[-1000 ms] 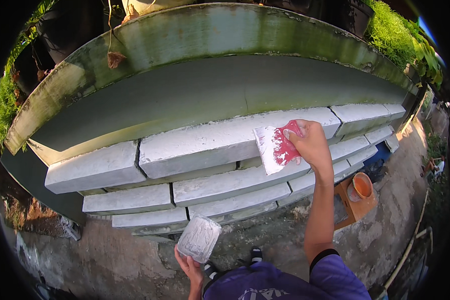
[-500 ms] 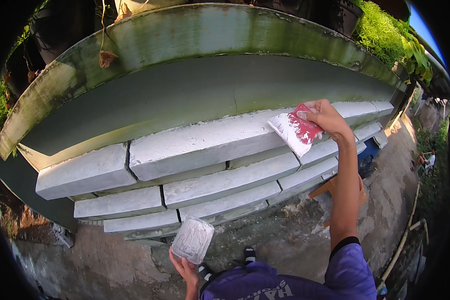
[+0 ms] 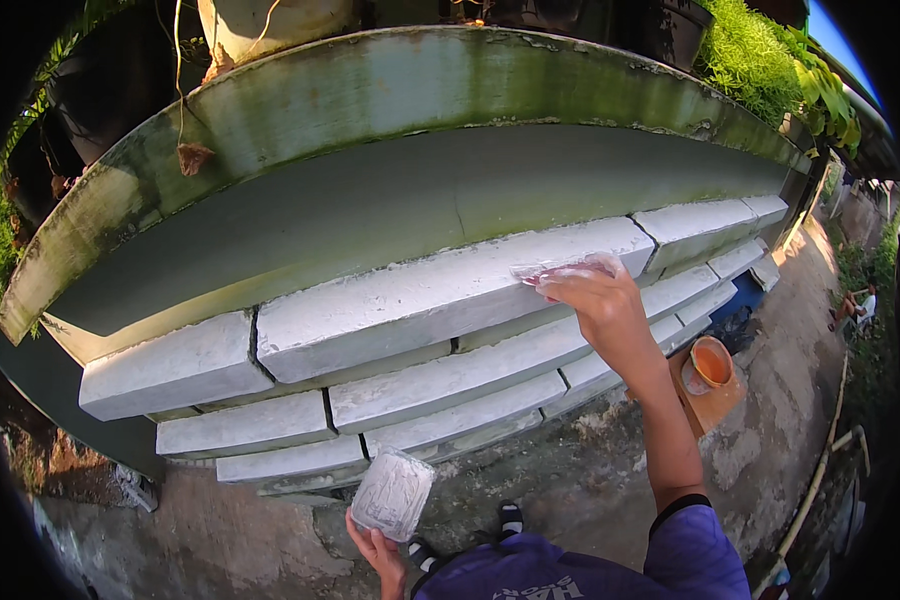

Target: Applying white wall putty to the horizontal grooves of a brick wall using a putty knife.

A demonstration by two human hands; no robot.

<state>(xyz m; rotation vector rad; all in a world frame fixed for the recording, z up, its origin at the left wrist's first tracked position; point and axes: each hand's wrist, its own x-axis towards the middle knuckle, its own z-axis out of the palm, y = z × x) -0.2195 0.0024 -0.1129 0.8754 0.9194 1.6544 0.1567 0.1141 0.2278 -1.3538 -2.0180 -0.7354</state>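
Note:
My right hand [image 3: 602, 305] is closed round a red putty knife [image 3: 560, 272] smeared with white paste. Its blade lies nearly flat at the front edge of a long white block [image 3: 420, 285] in the top row. Low in the view, my left hand [image 3: 378, 552] grips a shallow rectangular tray [image 3: 394, 495] by its near side. White paste coats the tray's surface. Below the top row, more white blocks [image 3: 460, 382] step down in rows, with dark gaps between them.
An overhanging concrete ledge [image 3: 420, 85], stained green, curves above the blocks, with potted plants on it. To the right, an orange bucket [image 3: 710, 362] stands on a brown board [image 3: 720, 405]. A person [image 3: 858, 312] sits far right, beyond a long pole [image 3: 815, 475].
My right hand has come down and left, turning the putty knife from a raised, face-on position to nearly flat on the block. The orange bucket has come into sight. The left hand still holds the tray.

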